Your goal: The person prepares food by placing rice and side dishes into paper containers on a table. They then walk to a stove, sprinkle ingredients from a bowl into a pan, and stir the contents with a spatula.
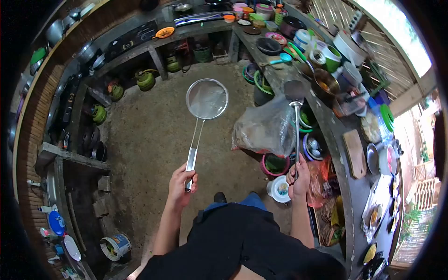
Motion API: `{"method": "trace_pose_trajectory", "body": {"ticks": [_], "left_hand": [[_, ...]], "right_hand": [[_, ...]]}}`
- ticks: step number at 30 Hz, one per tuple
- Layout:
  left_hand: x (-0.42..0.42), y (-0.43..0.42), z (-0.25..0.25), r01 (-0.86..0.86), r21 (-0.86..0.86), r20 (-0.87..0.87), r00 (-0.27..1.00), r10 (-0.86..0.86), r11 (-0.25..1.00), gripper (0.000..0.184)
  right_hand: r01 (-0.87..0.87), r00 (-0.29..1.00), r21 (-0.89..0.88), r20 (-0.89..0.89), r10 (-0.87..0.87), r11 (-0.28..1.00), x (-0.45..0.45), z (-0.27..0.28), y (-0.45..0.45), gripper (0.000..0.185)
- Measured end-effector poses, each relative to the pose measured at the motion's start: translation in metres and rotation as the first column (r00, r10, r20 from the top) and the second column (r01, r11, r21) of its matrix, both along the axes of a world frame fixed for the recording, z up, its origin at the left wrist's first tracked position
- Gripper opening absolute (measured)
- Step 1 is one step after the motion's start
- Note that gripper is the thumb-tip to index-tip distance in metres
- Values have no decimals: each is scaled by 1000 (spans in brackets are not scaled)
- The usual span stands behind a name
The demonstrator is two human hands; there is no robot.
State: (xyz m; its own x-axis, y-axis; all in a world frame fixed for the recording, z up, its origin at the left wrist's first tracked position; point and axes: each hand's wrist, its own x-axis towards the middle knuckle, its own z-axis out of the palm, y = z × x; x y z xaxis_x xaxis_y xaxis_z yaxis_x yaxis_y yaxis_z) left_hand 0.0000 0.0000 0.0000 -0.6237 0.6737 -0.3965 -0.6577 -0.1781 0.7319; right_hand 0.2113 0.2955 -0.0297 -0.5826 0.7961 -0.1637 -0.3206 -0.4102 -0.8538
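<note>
My left hand (182, 186) is closed around the metal handle of a round mesh strainer (207, 99), held upright in front of me over the floor. In my right hand (299, 179) is the long handle of a metal spatula (294, 90), its flat blade pointing up and away. The spatula's blade overlaps the edge of the counter in view, and its shaft passes in front of a large clear plastic bag (266, 126). Strainer and spatula are apart from each other.
A concrete counter (333, 135) curves along the right, bearing a metal pot (325, 83), a cutting board (354, 154) and bowls. Green gas cylinders (145, 80) stand under the back counter. A white bucket (279, 189) sits near my feet; another bucket (115, 247) is at lower left.
</note>
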Motion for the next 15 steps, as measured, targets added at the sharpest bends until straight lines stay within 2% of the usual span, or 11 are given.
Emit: {"method": "trace_pose_trajectory", "body": {"ticks": [2,3,5,9,11,12,15], "left_hand": [[15,10,-15,-134,65,36,991,132,989,37],[-64,-38,5,-143,-44,0,990,143,989,37],[-90,-19,-16,-236,5,-10,972,236,972,35],[-161,21,-28,-353,-1,-6,936,353,936,32],[-205,43,-38,-359,-143,-196,924,329,923,30],[-231,55,-42,-372,-183,-265,910,319,910,23],[-307,97,-43,-420,-157,-255,891,375,894,17]], "right_hand": [[-78,993,-3,89,78,997,0,10,21,41],[-89,994,-113,58,96,990,-86,-5,-27,41],[-120,982,-45,145,125,992,-123,-2,-1,40],[-163,979,-1,122,162,987,-210,-28,42,40],[-184,969,62,180,170,981,-259,-49,67,41],[-185,967,62,187,171,981,-287,-53,81,41],[-200,961,88,213,178,976,-366,-59,122,41]]}}
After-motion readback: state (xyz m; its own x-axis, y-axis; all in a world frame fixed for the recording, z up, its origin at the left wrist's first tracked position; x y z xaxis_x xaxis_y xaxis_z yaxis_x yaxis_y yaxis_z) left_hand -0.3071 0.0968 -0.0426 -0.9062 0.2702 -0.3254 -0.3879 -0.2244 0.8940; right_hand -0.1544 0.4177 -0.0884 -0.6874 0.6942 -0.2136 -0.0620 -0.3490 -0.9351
